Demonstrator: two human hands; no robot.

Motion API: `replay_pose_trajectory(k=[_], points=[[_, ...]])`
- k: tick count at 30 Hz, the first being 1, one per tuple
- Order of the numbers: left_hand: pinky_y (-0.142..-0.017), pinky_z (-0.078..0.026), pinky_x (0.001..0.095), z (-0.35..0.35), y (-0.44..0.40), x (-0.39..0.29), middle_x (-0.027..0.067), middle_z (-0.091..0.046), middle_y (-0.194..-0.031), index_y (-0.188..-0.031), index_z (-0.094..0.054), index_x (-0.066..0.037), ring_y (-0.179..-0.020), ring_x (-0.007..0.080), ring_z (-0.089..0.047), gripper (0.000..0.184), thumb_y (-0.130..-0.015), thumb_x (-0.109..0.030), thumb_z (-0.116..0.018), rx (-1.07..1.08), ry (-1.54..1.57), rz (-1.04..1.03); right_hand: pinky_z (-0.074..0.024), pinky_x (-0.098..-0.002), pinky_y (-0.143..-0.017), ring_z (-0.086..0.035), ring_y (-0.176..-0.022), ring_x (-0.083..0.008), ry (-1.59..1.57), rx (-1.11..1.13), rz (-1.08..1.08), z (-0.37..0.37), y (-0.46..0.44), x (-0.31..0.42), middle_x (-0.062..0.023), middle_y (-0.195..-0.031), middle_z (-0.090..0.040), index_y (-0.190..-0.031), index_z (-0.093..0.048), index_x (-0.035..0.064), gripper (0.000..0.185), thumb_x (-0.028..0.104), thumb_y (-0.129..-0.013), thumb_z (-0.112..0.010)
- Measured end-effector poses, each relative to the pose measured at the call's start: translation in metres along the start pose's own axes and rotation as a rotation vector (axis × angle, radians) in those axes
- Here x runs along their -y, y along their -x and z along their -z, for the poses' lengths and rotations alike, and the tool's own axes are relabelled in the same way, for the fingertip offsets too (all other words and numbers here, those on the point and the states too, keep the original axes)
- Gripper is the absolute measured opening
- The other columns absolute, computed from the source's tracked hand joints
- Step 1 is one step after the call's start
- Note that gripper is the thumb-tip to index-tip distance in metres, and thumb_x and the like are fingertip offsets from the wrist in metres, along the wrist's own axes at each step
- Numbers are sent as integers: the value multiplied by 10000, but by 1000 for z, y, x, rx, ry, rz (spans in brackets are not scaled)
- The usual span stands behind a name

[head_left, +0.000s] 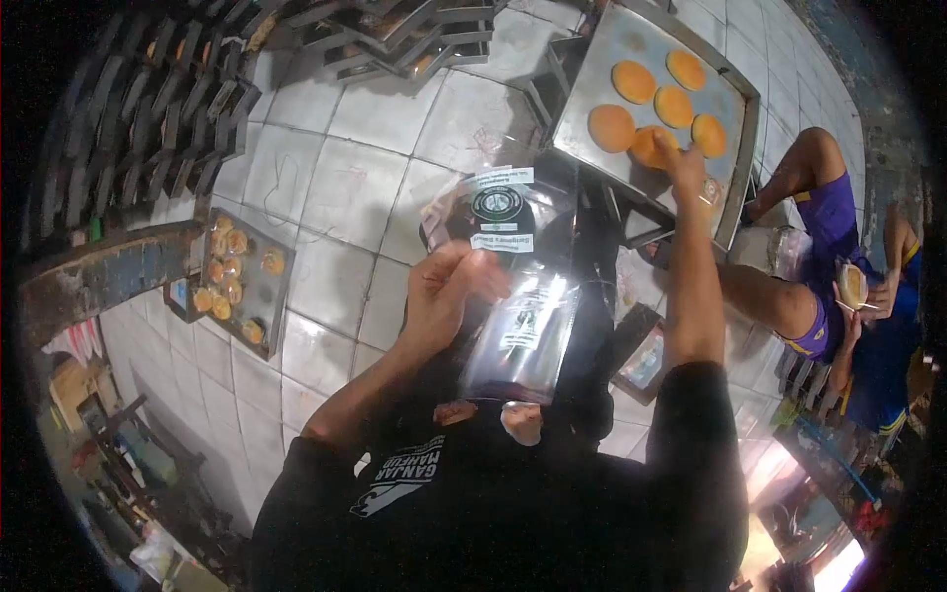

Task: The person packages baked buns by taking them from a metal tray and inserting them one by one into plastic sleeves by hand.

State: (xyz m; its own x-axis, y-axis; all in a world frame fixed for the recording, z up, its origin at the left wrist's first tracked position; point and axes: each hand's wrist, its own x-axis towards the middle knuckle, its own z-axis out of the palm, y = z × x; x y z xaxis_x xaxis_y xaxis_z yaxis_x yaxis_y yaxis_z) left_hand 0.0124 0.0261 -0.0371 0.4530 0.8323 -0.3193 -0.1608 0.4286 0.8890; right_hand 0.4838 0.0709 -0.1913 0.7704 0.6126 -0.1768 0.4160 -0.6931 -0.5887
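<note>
My left hand [444,281] is closed at the lower edge of a clear plastic bag [501,209] with a round black logo and white label strips; its fingertips are slightly smeared by motion. More printed clear plastic bags [523,340] lie in a shiny stack on my lap. Over at the metal tray [631,20], my right hand [681,168] has its fingers around a round golden bun [649,148], which it partly covers. Several similar buns [633,82] rest on the same tray, close to the one in my fingers.
A second tray [279,321] with several wrapped buns lies on the white tiled floor [380,113] at left. Stacked metal trays [158,118] stand at upper left. A framed box [641,357] lies right of my lap. Another person [838,227] sits at right holding a bun.
</note>
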Motion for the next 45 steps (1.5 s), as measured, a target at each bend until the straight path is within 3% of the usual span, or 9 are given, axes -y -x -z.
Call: replay_pose_trajectory(k=[4, 12, 14, 21, 26, 32, 36, 42, 45], points=[[-695, -540, 269, -7, -5, -4, 115, -742, -873, -1027, -662, 31, -725, 136, -680, 291, -1080, -213, -513, 31, -27, -57, -536, -404, -838, -660, -1015, -274, -311, -50, 361, -31, 36, -4, -161, -1148, -667, -1309, -555, -9, 692, 382, -815, -841], [-937, -545, 455, -5, -15, -32, 226, -652, -1252, -1170, -543, -44, -1130, 270, -659, 279, -1080, -301, -481, -88, 277, 156, -573, -473, -951, -611, -1178, -271, -1318, 430, 74, 99, 214, 137, -134, -1307, -582, -1366, -460, 23, 481, 128, -951, -679], [-941, -544, 451, -3, -29, -32, 209, -663, -1228, -1158, -555, -43, -1125, 279, -664, 251, -1062, -274, -534, -200, 431, 150, -527, -437, -1000, -638, -1152, -297, -1087, 379, 117, 115, 282, 165, -120, -1273, -604, -1417, -408, 40, 615, 86, -898, -734], [-932, -570, 429, -40, -43, -24, 146, -681, -1111, -1114, -592, -22, -1064, 274, -679, 223, -1033, -230, -593, -161, 505, 160, -532, -433, -948, -655, -1074, -357, -176, -147, 1122, 72, 352, 140, -179, -1135, -647, -1107, -646, 18, 448, -78, -684, -754], [-884, -574, 415, -56, -5, -54, 106, -701, -1106, -1150, -621, -74, -988, 251, -709, 315, -1038, -354, -530, 20, 572, 278, -509, -444, -933, -647, -1061, -351, -164, -267, 1109, 90, 372, 172, -135, -1130, -674, -1090, -665, 33, 485, -44, -621, -759], [-988, -516, 425, 9, -15, -30, 122, -703, -1133, -1163, -634, -64, -1056, 267, -679, 335, -1042, -342, -491, 142, 767, 233, -357, -548, -1134, -576, -1258, -366, -138, 69, 1099, 43, 398, 189, -194, -1252, -651, -1250, -622, 24, 483, 34, -776, -719], [-1023, -497, 414, -30, 29, -27, 132, -640, -1282, -1287, -588, -39, -1184, 263, -628, 420, -1078, -366, -431, -2, 219, -132, -311, -595, -1175, -535, -1337, -365, -15, -26, 1177, 16, 374, 177, -222, -1340, -617, -1351, -563, -10, 488, 3, -866, -607], [-1048, -482, 415, -7, -12, -33, 105, -616, -1299, -1401, -479, -64, -1197, 257, -604, 431, -1067, -335, -513, 260, 862, 6, -319, -599, -1169, -546, -1319, -361, -51, 42, 1174, 43, 367, 203, -204, -1301, -630, -1319, -569, 5, 455, -1, -865, -604], [-1060, -476, 449, -49, -19, -21, 121, -645, -1293, -1338, -566, -71, -1186, 291, -620, 456, -1051, -415, -485, -108, 690, -100, -374, -600, -1108, -604, -1199, -356, -7, 68, 1127, 39, 340, 204, -164, -1231, -646, -1281, -594, 33, 465, 40, -827, -694]])
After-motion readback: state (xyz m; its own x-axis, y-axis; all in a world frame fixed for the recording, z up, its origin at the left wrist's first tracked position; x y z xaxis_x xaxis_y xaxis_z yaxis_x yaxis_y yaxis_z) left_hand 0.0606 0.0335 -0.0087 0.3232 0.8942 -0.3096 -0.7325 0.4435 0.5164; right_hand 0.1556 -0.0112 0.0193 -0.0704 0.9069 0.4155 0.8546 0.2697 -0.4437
